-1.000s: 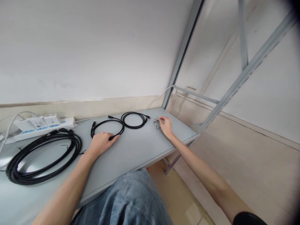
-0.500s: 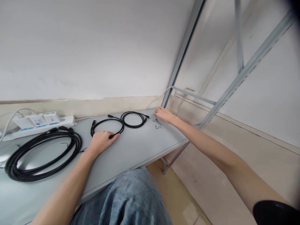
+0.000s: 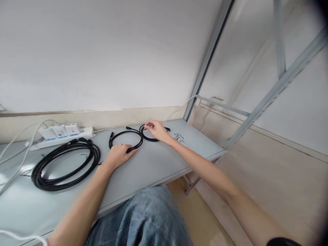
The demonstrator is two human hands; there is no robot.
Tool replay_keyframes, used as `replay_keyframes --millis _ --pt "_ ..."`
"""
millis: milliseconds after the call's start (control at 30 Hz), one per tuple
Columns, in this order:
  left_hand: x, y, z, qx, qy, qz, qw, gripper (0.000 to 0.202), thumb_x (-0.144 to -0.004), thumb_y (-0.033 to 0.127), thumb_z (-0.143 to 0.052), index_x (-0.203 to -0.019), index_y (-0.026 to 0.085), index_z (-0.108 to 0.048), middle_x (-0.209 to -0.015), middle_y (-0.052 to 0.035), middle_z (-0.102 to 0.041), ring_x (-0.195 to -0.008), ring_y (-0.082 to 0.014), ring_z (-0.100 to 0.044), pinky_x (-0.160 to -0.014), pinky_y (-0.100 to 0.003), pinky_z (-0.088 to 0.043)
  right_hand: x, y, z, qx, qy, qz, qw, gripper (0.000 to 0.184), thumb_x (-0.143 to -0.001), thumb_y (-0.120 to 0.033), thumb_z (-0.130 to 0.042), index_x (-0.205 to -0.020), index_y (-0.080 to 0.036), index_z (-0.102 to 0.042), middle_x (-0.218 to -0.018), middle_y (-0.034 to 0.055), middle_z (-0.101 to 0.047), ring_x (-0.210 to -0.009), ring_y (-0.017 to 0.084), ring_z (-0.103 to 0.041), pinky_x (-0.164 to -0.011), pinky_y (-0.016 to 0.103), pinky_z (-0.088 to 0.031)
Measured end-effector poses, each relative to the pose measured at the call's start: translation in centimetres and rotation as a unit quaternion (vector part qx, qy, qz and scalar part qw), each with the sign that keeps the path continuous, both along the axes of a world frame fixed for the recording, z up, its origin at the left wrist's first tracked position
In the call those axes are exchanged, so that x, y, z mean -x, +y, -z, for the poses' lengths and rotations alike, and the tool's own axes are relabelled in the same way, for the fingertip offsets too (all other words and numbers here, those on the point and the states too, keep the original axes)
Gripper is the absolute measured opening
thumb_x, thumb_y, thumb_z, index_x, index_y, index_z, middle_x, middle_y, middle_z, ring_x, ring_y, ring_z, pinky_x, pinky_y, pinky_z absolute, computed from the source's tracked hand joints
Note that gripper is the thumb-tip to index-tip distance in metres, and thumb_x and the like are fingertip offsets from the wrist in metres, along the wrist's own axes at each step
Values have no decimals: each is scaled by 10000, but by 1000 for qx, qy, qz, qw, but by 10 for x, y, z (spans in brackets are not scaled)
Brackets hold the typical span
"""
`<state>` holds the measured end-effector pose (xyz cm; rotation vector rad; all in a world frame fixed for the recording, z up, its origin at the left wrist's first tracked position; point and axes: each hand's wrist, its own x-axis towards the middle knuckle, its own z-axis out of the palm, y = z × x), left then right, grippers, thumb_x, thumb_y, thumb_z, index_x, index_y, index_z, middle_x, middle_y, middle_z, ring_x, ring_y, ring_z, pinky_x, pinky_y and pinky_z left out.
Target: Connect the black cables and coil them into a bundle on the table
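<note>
My left hand (image 3: 118,155) rests on the table at the near side of a coiled black cable (image 3: 141,139), its fingers closed around the coil's near edge. Over a second, smaller black cable coil (image 3: 150,139) is my right hand (image 3: 156,130), with thumb and fingertips pinched together. Whatever the pinch holds is too small to make out. Several thin black twist ties (image 3: 179,138) lie loose to the right of that coil. A larger, thicker black cable coil (image 3: 37,175) lies left of my left hand, with a few thin ties around it.
A white power strip (image 3: 87,132) with white chargers (image 3: 72,128) plugged in lies along the wall behind the large coil. White cords trail at the left. A grey metal frame (image 3: 202,68) rises at the table's right end. The table's front edge (image 3: 153,181) runs above my knee.
My right hand has moved left from the twist ties to above the smaller coil. My left hand stays on the middle coil. The view has shifted slightly left.
</note>
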<state>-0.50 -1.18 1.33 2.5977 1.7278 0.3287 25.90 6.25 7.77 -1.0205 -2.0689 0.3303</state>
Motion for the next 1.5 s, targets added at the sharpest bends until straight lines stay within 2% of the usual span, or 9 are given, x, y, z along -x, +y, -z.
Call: replay_keyframes --millis 133,267,367,567,733,900,1000,1300,1500 --pt "5 -5 -6 0 6 7 1000 518 -1060 561 -357 -1048 201 -731 -955 -131 -784 -960 -289 -744 -765 -313 -473 75 0 43 58 176 -27 982 207 -982 -393 -576 -886 -220 -638 -804 31 -733 -789 193 -707 -759 311 -542" --pt "8 -6 -9 -2 -8 20 1000 393 -1066 489 -388 -1097 214 -666 -1015 -110 -774 -963 -276 -736 -763 -310 -475 99 -3 65 -12 234 37 972 241 -1021 -422 -507 -939 -234 -633 -783 26 -684 -752 188 -659 -744 311 -538" --pt "9 -4 -7 16 -6 22 1000 345 -1050 501 -432 -1141 234 -632 -973 -88 -764 -898 -278 -730 -739 -321 -476 92 -8 65 -59 227 46 971 227 -1028 -413 -506 -953 -238 -630 -918 59 -701 -841 196 -660 -797 326 -542" --pt "17 2 -2 -19 -28 32 999 298 -1062 345 -356 -1064 217 -625 -1017 -107 -718 -982 -271 -686 -879 -366 -496 88 -15 61 -29 312 80 946 230 -1061 -413 -460 -992 -231 -584 -931 61 -735 -868 198 -693 -779 322 -532" --pt "25 2 1 -47 -52 -3 998 371 -963 134 -372 -1245 197 -605 -1165 -121 -722 -1086 -258 -676 -982 -383 -481 101 -14 67 -31 281 35 959 193 -1052 -388 -488 -1005 -232 -592 -884 49 -723 -860 202 -695 -791 322 -526" --pt "19 -3 -1 -53 8 -41 998 219 -973 314 -495 -1097 192 -629 -1056 -107 -745 -986 -276 -699 -938 -403 -480 104 -12 72 -41 266 43 962 153 -1047 -313 -468 -987 -231 -582 -927 59 -683 -884 204 -654 -795 325 -515" --pt "15 -4 -2 -47 32 -60 997 302 -1021 432 -471 -976 190 -646 -984 -115 -740 -967 -283 -698 -902 -394 -483 100 -9 72 -72 265 68 959 121 -1022 -260 -476 -965 -227 -578 -994 80 -623 -941 216 -614 -829 346 -516" --pt "8 -4 -3 0 22 -59 998 248 -988 302 -515 -825 195 -668 -973 -96 -710 -976 -251 -681 -857 -347 -489 96 -16 66 -139 223 42 964 129 -957 -197 -548 -838 -241 -574 -953 65 -591 -953 225 -602 -906 385 -515" --pt "11 -7 -6 -74 46 -68 994 209 -945 182 -522 -1088 159 -673 -1146 -142 -660 -1164 -314 -591 -961 -419 -478 100 -20 70 -128 199 29 971 128 -998 -250 -516 -888 -240 -581 -906 51 -650 -917 223 -613 -875 376 -501"
